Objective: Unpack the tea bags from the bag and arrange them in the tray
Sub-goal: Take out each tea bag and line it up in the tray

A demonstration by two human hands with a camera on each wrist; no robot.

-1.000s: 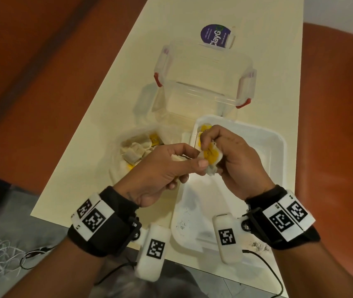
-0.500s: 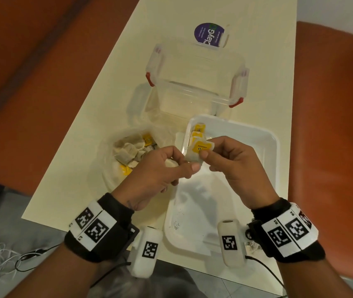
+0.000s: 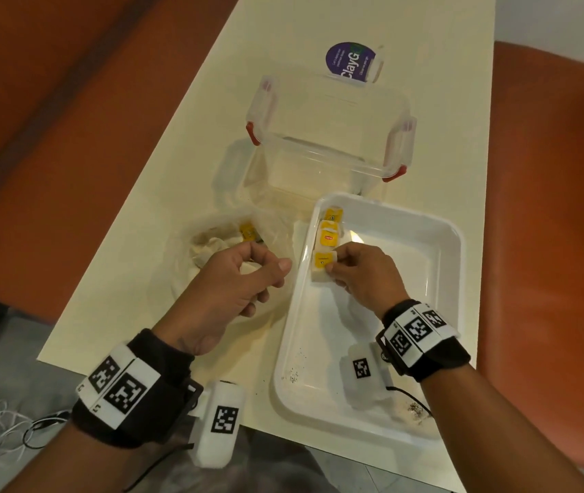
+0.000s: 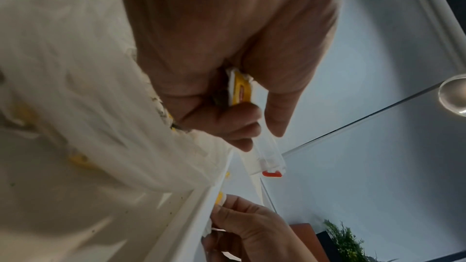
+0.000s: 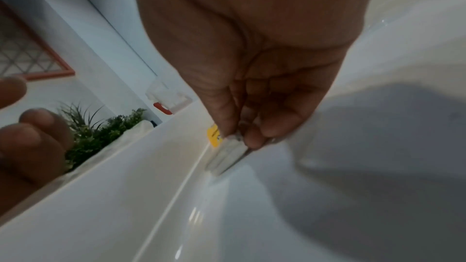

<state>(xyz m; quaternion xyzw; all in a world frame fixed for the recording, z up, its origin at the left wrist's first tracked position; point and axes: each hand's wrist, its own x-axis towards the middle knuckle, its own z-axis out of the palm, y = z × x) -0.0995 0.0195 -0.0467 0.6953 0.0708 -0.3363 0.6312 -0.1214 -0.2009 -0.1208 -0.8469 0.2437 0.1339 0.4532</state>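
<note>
- The cream table carries everything, with orange seating on both of its long sides.
- A white tray lies at the near right of the table. Three tea bags sit in a row along its far-left wall: a far tea bag, a middle tea bag with a yellow label, and a near tea bag touching the one before it. Dark specks lie on the tray floor near its front-left corner.
- A clear lidded box with red clips stands just beyond the tray, and nothing shows through its walls. A purple-labelled tub sits behind it.
- A thin plastic bag lies crumpled just left of the tray, with several tea bags heaped inside, one yellow label showing.
- The right hand is inside the tray, thumb and fingertips pinched on the near tea bag, which touches the tray floor by the left wall in the right wrist view.
- The left hand hovers over the bag's near edge, fingers curled. In the left wrist view they grip a held tea bag with a yellow label against the palm.
</note>
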